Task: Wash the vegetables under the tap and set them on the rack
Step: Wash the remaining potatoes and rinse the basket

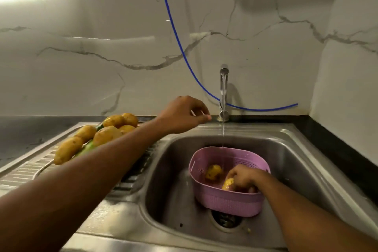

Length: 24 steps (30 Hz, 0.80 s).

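A single head-worn wide-angle camera looks forward and down, close over the sink (286,145), facing the tap (223,92) at the far marble wall (102,26).

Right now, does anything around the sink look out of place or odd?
Two things. A thin blue hose hangs loose down the marble wall, its free end lying behind the chrome tap. Small scraps lie beside the steel sink's drain.

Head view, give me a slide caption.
Right hand grips a potato in the basket under the tap.
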Each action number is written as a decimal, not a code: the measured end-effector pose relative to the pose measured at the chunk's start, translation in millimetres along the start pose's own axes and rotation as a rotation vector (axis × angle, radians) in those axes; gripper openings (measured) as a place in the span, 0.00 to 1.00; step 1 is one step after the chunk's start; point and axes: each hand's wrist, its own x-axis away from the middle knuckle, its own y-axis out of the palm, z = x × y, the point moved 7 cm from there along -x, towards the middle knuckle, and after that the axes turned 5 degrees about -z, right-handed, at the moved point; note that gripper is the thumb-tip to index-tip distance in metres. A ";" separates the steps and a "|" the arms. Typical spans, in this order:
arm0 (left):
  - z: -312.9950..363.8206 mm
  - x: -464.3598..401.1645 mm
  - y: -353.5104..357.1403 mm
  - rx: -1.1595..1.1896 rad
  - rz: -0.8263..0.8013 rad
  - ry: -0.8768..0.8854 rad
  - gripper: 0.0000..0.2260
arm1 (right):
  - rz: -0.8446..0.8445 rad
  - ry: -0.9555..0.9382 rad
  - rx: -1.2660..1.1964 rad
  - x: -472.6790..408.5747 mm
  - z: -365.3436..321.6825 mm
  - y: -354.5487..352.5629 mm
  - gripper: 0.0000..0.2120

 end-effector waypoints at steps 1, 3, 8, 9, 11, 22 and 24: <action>6.3 -7.0 13.4 0.058 -0.015 -0.004 0.10 | 0.021 0.002 -0.074 -0.7 1.3 -2.9 0.14; 4.9 -21.2 42.7 0.219 -0.049 -0.044 0.07 | 0.090 -0.012 -0.215 -0.9 3.6 -12.0 0.14; -54.2 -38.7 132.2 0.737 0.048 -0.509 0.06 | 0.268 -0.099 -0.784 1.4 -0.4 -34.9 0.15; -64.4 -31.7 154.2 0.831 0.072 -0.622 0.08 | 0.270 -0.091 -0.894 0.3 -2.5 -35.6 0.17; -70.9 -25.0 200.2 0.951 0.021 -0.695 0.12 | 0.296 -0.115 -1.059 -3.3 -7.5 -41.6 0.19; -35.9 -17.5 199.2 1.043 -0.051 -0.359 0.12 | 0.586 -0.120 -1.109 10.6 -17.1 -55.1 0.16; -37.9 -19.1 197.6 1.049 -0.012 -0.388 0.12 | 0.585 -0.120 -1.101 11.7 -20.2 -55.5 0.17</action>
